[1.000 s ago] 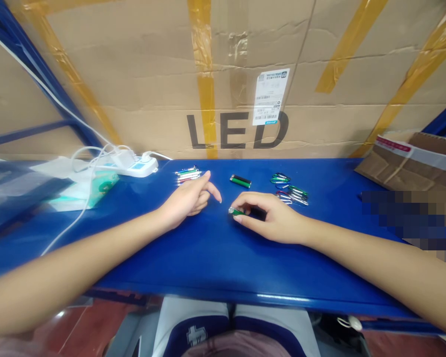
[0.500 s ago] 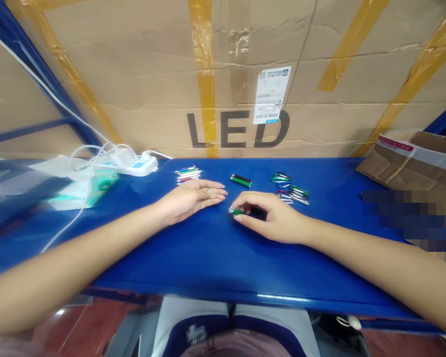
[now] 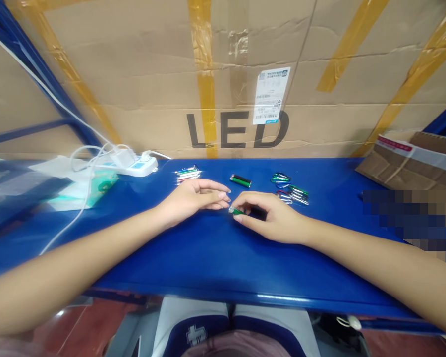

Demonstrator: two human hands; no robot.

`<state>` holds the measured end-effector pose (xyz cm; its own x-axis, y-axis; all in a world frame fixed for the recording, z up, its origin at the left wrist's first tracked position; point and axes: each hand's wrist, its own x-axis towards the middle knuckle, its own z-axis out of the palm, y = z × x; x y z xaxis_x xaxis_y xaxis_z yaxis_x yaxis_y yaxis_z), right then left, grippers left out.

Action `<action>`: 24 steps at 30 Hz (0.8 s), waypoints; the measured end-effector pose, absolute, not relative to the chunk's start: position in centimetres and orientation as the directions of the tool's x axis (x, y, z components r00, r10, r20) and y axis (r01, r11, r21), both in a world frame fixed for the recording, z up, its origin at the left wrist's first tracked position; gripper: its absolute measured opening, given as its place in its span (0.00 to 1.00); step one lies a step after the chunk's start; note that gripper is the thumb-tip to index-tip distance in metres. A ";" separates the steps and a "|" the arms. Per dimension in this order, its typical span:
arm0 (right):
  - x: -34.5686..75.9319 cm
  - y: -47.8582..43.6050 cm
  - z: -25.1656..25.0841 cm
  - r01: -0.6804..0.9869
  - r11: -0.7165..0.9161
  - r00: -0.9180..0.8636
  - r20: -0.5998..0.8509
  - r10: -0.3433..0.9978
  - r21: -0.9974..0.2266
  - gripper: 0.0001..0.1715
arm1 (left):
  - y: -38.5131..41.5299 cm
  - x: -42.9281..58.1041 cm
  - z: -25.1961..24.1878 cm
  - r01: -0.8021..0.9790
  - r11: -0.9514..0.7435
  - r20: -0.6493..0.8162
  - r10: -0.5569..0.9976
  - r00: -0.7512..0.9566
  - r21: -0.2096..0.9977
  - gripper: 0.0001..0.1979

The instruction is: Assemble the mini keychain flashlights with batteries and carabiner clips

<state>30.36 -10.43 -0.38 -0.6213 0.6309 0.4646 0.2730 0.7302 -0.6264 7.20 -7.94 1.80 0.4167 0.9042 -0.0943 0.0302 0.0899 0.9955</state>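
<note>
My right hand [image 3: 273,218] rests on the blue table [image 3: 215,258] and pinches a small green flashlight [image 3: 236,211] with a silver tip pointing left. My left hand [image 3: 195,198] lies just left of it, fingers stretched toward the tip and nearly touching it, holding nothing. Behind my left hand lies a row of small coloured flashlights [image 3: 188,174]. Two more, black and green [image 3: 241,180], lie behind the hands. A heap of coloured carabiner clips [image 3: 290,190] sits behind my right hand.
A large cardboard box marked LED [image 3: 238,74] stands along the back of the table. A white power strip with cables [image 3: 134,163] and a tissue pack [image 3: 92,191] lie at the left. A smaller open carton [image 3: 409,161] sits at the right.
My left hand went from a pointing, half-curled pose to fingers stretched out, and moved right toward the flashlight tip. My right hand stayed put with the green flashlight.
</note>
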 end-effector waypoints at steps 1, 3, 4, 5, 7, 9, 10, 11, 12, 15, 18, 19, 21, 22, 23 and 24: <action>30.4 -10.4 -0.4 0.273 0.731 -0.618 0.469 0.632 -0.625 0.05 | -8.0 7.2 1.8 0.039 0.072 -0.082 0.903 0.421 0.997 0.14; 30.4 -10.4 -0.4 0.271 0.733 -0.612 0.476 0.632 -0.624 0.06 | -8.2 7.1 1.8 0.053 0.035 -0.055 0.901 0.430 0.998 0.15; 30.4 -10.4 -0.4 0.267 0.732 -0.609 0.479 0.633 -0.627 0.06 | -8.3 7.1 1.8 0.060 0.011 -0.036 0.901 0.432 0.998 0.16; 30.4 -10.4 -0.4 0.264 0.727 -0.605 0.478 0.637 -0.634 0.06 | -8.4 7.1 1.8 0.067 -0.021 -0.010 0.900 0.436 0.998 0.16; 30.4 -10.4 -0.5 0.248 0.700 -0.592 0.467 0.657 -0.670 0.07 | -8.6 7.1 2.0 0.086 -0.117 0.067 0.894 0.444 0.989 0.15; 30.3 -10.3 -0.6 0.220 0.664 -0.575 0.455 0.680 -0.714 0.09 | -8.7 7.0 2.1 0.110 -0.260 0.182 0.869 0.461 0.959 0.12; 30.3 -10.3 -0.6 0.203 0.651 -0.572 0.451 0.685 -0.731 0.10 | -8.7 7.0 2.1 0.119 -0.335 0.241 0.844 0.479 0.935 0.11; 30.3 -10.3 -0.7 0.187 0.644 -0.572 0.451 0.685 -0.742 0.10 | -8.7 6.9 2.1 0.123 -0.398 0.290 0.816 0.500 0.909 0.10; 30.3 -10.2 -0.7 0.173 0.645 -0.577 0.454 0.679 -0.745 0.10 | -8.6 6.9 2.1 0.122 -0.443 0.322 0.790 0.521 0.888 0.10; 30.3 -10.3 -0.7 0.148 0.656 -0.595 0.463 0.657 -0.740 0.09 | -8.5 6.8 1.8 0.103 -0.459 0.325 0.755 0.570 0.883 0.09; 30.3 -10.3 -0.6 0.143 0.658 -0.604 0.461 0.650 -0.740 0.08 | -8.4 7.0 1.4 0.087 -0.419 0.289 0.748 0.598 0.904 0.09; 30.3 -10.4 -0.6 0.144 0.656 -0.606 0.458 0.650 -0.741 0.08 | -8.4 7.0 1.2 0.085 -0.409 0.279 0.745 0.606 0.908 0.10; 30.3 -10.4 -0.5 0.148 0.656 -0.609 0.454 0.650 -0.740 0.08 | -8.5 7.1 1.1 0.086 -0.397 0.264 0.742 0.616 0.914 0.10; 30.3 -10.4 -0.5 0.151 0.656 -0.610 0.453 0.650 -0.739 0.08 | -8.5 7.2 1.0 0.090 -0.395 0.259 0.742 0.619 0.914 0.10; 30.3 -10.4 -0.5 0.152 0.657 -0.611 0.452 0.650 -0.738 0.08 | -8.5 7.2 1.0 0.094 -0.395 0.256 0.741 0.620 0.914 0.10; 30.3 -10.4 -0.5 0.154 0.659 -0.612 0.452 0.649 -0.737 0.08 | -8.5 7.2 1.0 0.100 -0.396 0.254 0.742 0.621 0.913 0.11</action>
